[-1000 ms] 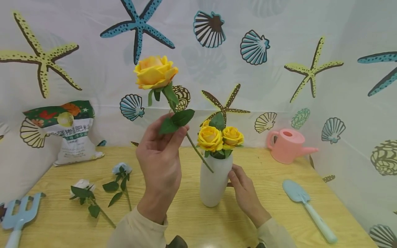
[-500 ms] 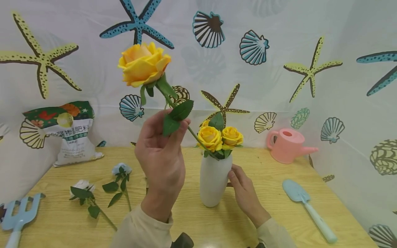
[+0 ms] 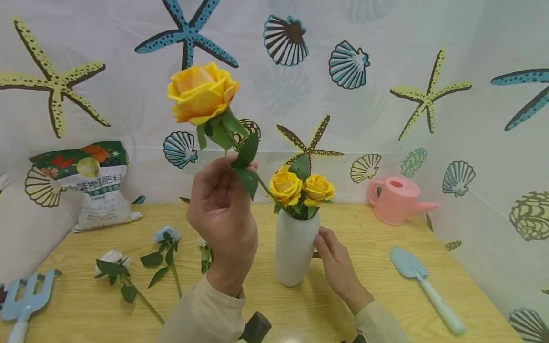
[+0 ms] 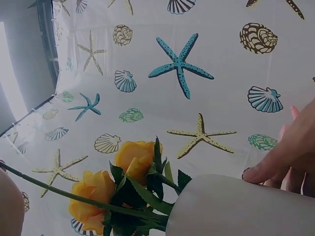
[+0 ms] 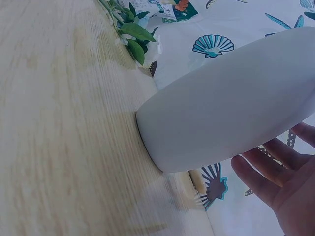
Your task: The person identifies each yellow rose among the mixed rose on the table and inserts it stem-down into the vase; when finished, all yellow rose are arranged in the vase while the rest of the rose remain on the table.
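Observation:
My left hand pinches the stem of a large yellow rose, holding it up and tilted, bloom toward the upper left. Its green stem runs down to the mouth of a white vase, where the lower end is hidden among leaves. Other yellow roses stand in the vase. My right hand holds the vase's right side, thumb in front and fingers behind. In the right wrist view, the fingers lie along the vase, whose base stands on the wooden table.
On the left lie a white rose, a pale blue rose and a blue hand fork. A fertilizer bag stands behind them. To the right are a pink watering can and a blue trowel.
My left hand has raised the rose slightly and turned. The stem's lower end has gone from in front of the vase to its mouth. My right hand stays on the vase.

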Tool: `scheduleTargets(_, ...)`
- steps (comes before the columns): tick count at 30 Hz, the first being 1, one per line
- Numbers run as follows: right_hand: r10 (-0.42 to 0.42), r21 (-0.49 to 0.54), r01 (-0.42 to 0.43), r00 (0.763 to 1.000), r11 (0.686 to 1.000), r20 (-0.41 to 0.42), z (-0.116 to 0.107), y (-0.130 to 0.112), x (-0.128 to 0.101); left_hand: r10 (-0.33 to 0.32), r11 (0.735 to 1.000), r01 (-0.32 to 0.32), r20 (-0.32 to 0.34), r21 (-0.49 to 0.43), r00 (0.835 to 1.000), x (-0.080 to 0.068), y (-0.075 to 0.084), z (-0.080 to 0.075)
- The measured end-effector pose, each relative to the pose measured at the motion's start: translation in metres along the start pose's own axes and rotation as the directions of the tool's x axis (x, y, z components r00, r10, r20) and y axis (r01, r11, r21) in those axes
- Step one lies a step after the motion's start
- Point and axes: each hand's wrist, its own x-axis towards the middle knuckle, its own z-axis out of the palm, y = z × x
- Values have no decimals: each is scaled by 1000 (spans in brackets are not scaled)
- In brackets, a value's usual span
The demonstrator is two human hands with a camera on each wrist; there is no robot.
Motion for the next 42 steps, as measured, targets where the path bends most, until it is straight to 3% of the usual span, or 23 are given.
scheduleTargets(7, -1, 0, 1, 1000, 1000, 0, 0, 1, 0, -10, 1000, 10, 20, -21, 1000, -4, -12, -5)
scheduleTargets(15, -2, 3, 2, 1000, 1000, 2, 0, 1, 0, -191, 971, 186, 16, 148, 981, -15, -25, -16)
scheduleTargets(24, -9, 1, 9, 1000, 1000, -4, 0, 2, 0, -253, 931, 218, 88, 293, 963, -24, -32, -27)
scheduleTargets(34, -21, 4, 21, 1000, 1000, 3, 1, 3, 0, -428, 838, 394, 6, 377, 904, -30, -40, -34)
scheduleTargets(42, -41, 3, 41, 999, 999, -4, 1, 3, 0, -511, 827, 506, -46, 244, 858, -31, -47, -37)
